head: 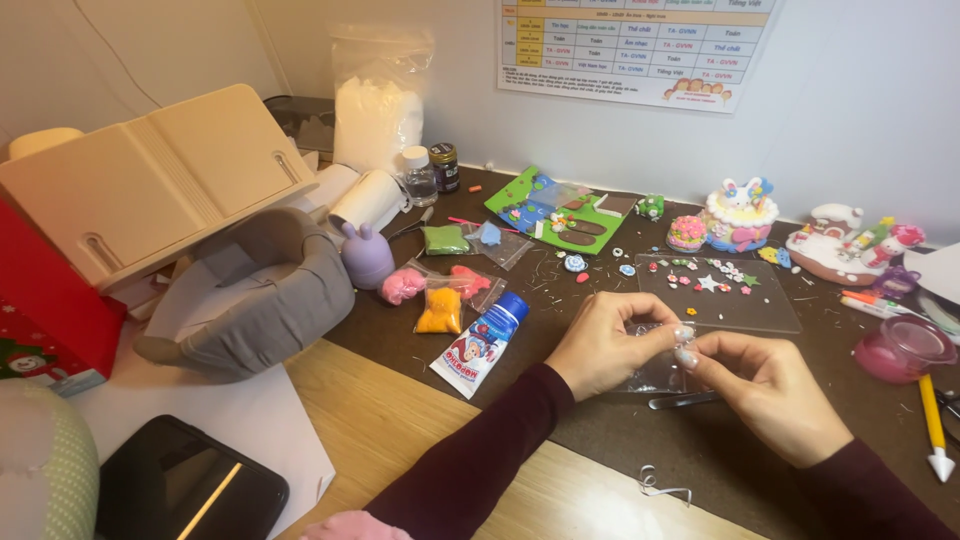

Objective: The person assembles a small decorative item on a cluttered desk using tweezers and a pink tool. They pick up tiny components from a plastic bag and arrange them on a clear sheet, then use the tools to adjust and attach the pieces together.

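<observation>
**Both hands pinch a small clear plastic bag over the dark mat**

Left hand (605, 345) and right hand (765, 395) meet at the fingertips, just above the dark desk mat (620, 430). Between them: a small clear plastic bag (662, 372), its top edge caught between thumb and forefinger of each hand, fingers narrow and pinched on it. The rest of the bag hangs below the fingertips and lies against the mat. What is inside the bag, cannot tell.

Just under the right hand, metal tweezers (685, 401) lie flat on the mat, not touched. Left of the left hand, a glue tube with a blue cap (483, 343) lies tilted, near but apart. Beyond it, small bags of clay: orange (440, 311), pink (404, 285), green (445, 240). Past the fingertips, a clear sheet (770, 310) carries tiny clay pieces. Further back, a green clay board (560, 212) and a cake-shaped clay figure (738, 213). At far right, a pink round container (903, 348) and a yellow tool (933, 423).
</observation>
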